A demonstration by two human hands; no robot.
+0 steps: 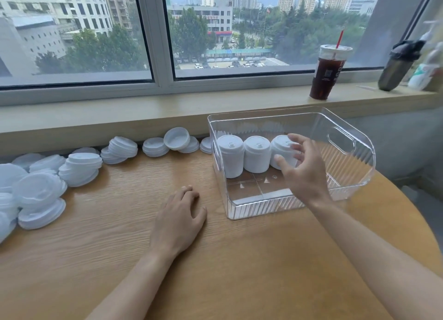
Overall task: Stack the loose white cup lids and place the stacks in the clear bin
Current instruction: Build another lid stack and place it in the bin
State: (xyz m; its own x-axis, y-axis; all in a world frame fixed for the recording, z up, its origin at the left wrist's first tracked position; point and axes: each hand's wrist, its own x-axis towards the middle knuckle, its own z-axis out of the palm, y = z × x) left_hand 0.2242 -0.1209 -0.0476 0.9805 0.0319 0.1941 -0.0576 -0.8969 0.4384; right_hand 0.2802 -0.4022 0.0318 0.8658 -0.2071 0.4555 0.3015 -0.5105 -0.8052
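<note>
A clear bin (345, 137) stands on the wooden table at the right. Inside it, along the far-left wall, three stacks of white lids stand side by side: left stack (230, 159), middle stack (257, 154), right stack (281, 149). My right hand (303, 168) hovers over the bin beside the right stack, fingers spread and loosely bent, holding nothing. My left hand (178, 220) rests flat on the table left of the bin. Loose white lids (80, 167) lie in small piles along the table's back and left edge.
A window sill runs behind the table. On it stand an iced drink cup with a red straw (327, 71) and a dark bottle (399, 64). The round table edge (407, 214) curves off at the right, past the bin.
</note>
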